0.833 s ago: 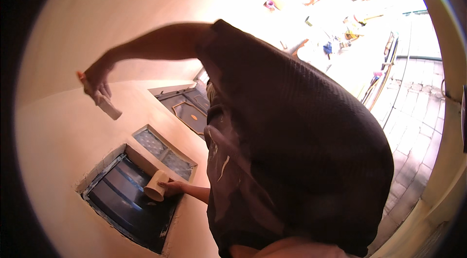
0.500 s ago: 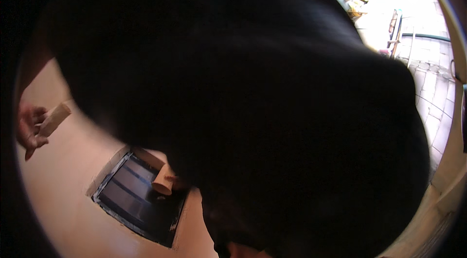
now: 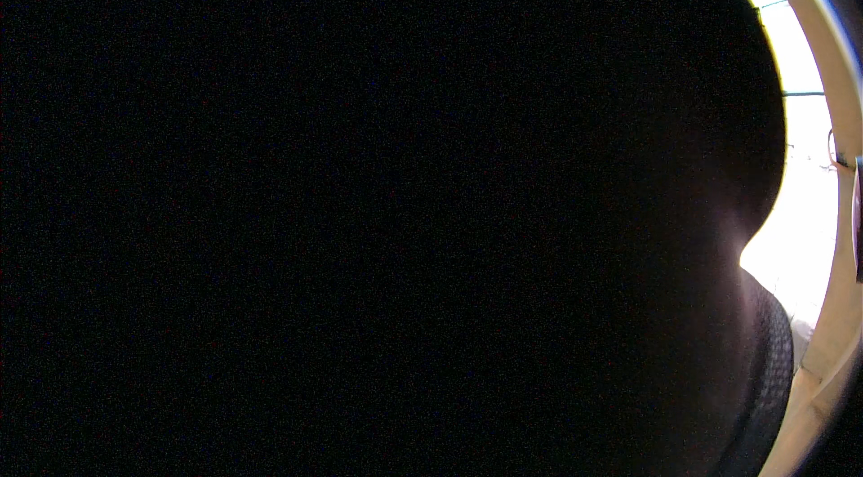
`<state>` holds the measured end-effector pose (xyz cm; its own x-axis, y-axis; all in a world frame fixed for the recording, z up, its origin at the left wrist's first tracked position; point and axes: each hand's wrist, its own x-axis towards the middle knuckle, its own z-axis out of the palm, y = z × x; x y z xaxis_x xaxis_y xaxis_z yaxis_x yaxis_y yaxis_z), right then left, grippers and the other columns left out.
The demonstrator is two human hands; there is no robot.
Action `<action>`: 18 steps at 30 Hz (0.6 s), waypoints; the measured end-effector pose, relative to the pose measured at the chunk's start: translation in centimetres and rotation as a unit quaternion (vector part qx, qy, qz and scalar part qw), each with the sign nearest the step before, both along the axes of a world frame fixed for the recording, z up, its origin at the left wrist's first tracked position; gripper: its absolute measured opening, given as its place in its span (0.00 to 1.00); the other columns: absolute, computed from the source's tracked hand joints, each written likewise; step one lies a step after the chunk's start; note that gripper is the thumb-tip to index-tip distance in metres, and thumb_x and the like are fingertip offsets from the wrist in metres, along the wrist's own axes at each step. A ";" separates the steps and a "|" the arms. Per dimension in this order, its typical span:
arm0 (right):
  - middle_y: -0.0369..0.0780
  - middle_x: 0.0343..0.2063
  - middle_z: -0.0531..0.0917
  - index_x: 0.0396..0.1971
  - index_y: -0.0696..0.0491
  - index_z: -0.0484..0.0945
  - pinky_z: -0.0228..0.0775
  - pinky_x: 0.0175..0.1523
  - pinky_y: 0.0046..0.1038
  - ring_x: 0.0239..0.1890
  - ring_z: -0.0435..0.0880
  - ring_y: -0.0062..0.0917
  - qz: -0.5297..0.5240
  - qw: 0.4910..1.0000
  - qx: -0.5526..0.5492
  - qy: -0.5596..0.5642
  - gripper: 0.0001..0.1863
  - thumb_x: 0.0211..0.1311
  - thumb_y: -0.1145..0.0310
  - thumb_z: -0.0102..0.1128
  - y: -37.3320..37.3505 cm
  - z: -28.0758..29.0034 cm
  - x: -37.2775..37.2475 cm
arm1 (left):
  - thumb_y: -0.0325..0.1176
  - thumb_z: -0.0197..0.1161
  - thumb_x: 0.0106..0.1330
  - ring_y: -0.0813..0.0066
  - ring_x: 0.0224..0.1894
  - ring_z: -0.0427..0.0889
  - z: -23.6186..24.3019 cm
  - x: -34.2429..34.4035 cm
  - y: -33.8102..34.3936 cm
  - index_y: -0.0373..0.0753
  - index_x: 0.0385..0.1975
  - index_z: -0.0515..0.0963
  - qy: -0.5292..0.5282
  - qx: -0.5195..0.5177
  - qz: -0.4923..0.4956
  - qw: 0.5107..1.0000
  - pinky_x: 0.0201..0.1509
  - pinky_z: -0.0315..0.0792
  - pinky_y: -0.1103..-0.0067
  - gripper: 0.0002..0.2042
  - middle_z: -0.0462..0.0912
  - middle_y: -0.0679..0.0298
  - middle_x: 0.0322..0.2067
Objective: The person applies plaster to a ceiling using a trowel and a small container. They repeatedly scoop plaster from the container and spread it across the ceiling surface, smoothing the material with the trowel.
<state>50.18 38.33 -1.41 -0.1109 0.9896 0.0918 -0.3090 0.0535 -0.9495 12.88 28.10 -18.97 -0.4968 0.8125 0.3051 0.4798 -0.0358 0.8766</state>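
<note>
Neither of the 2 hands showed, so I could not tell whether they were spread or pinching; any held thing was hidden, its weight, stiffness and best grip beyond judging. Dark textured fabric [image 3: 775, 365] blocked most of the view, its place relative to them unclear.

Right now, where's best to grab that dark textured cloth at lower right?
Probably its outer edge, coming from the picture's right: the dark textured cloth curves out there against the bright background. Farther left it's too black to judge.
</note>
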 end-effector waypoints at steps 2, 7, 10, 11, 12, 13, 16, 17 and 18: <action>0.45 0.28 0.82 0.30 0.61 0.74 0.82 0.32 0.32 0.29 0.85 0.33 -0.003 1.000 -0.002 0.006 0.09 0.51 0.74 0.64 -0.2 -0.2 -0.2 | 0.45 0.69 0.54 0.53 0.48 0.77 -0.2 0.0 0.1 0.23 0.53 0.64 0.002 -0.001 0.001 1.000 0.46 0.78 0.64 0.36 0.73 0.45 0.50; 0.46 0.27 0.82 0.31 0.62 0.74 0.82 0.31 0.32 0.29 0.85 0.34 -0.001 1.000 0.000 0.022 0.10 0.51 0.74 0.64 -0.7 -0.7 -1.0 | 0.45 0.70 0.54 0.53 0.48 0.77 -0.4 -0.6 -0.2 0.23 0.53 0.63 0.004 -0.001 0.009 1.000 0.46 0.78 0.64 0.36 0.73 0.45 0.51; 0.46 0.27 0.81 0.32 0.62 0.73 0.82 0.31 0.32 0.28 0.85 0.34 0.009 0.999 0.023 0.035 0.11 0.51 0.74 0.64 -0.5 -0.2 -2.6 | 0.45 0.70 0.54 0.54 0.48 0.77 -0.6 -2.0 -0.5 0.23 0.53 0.63 -0.002 0.016 0.006 1.000 0.46 0.78 0.64 0.36 0.72 0.45 0.51; 0.46 0.27 0.81 0.32 0.62 0.73 0.82 0.31 0.32 0.28 0.85 0.34 0.008 0.998 0.037 0.043 0.11 0.51 0.75 0.64 -0.4 0.3 -3.2 | 0.45 0.70 0.54 0.54 0.48 0.77 -0.6 -2.3 -0.3 0.23 0.53 0.63 0.003 0.025 -0.002 1.000 0.46 0.78 0.64 0.36 0.72 0.45 0.51; 0.46 0.27 0.81 0.32 0.62 0.73 0.82 0.31 0.32 0.28 0.85 0.34 0.007 0.998 0.042 0.050 0.11 0.51 0.75 0.64 -0.6 0.4 -3.7 | 0.45 0.70 0.54 0.54 0.48 0.77 -0.6 -2.5 -0.3 0.23 0.53 0.63 0.008 0.033 -0.007 0.999 0.46 0.78 0.64 0.36 0.72 0.45 0.51; 0.46 0.27 0.81 0.32 0.62 0.73 0.82 0.31 0.32 0.28 0.85 0.34 0.006 0.998 0.040 0.051 0.11 0.51 0.75 0.64 -0.8 0.3 -3.6 | 0.45 0.70 0.54 0.54 0.48 0.77 -0.5 -2.6 -0.6 0.23 0.53 0.63 0.009 0.031 -0.002 0.999 0.46 0.78 0.64 0.36 0.72 0.45 0.51; 0.47 0.27 0.81 0.32 0.63 0.72 0.82 0.30 0.33 0.28 0.85 0.35 0.006 0.997 0.035 0.073 0.12 0.51 0.75 0.64 -1.2 0.5 -4.6 | 0.45 0.70 0.54 0.54 0.48 0.77 0.1 -1.9 -1.0 0.23 0.53 0.63 0.007 0.024 0.017 1.000 0.46 0.78 0.64 0.36 0.72 0.45 0.51; 0.47 0.27 0.81 0.33 0.63 0.72 0.82 0.30 0.33 0.27 0.85 0.35 0.001 0.996 0.033 0.085 0.12 0.51 0.75 0.64 -0.2 0.8 -2.3 | 0.45 0.70 0.54 0.54 0.48 0.77 -0.6 0.7 -0.1 0.23 0.53 0.63 -0.002 0.024 0.019 1.000 0.46 0.78 0.64 0.36 0.72 0.45 0.51; 0.47 0.27 0.81 0.33 0.63 0.72 0.82 0.30 0.33 0.27 0.85 0.35 -0.002 0.994 0.027 0.110 0.12 0.51 0.75 0.64 -0.4 0.2 -2.9 | 0.44 0.70 0.54 0.54 0.48 0.77 -0.5 0.5 -0.4 0.23 0.53 0.63 0.004 0.020 0.029 0.999 0.46 0.78 0.64 0.36 0.72 0.45 0.51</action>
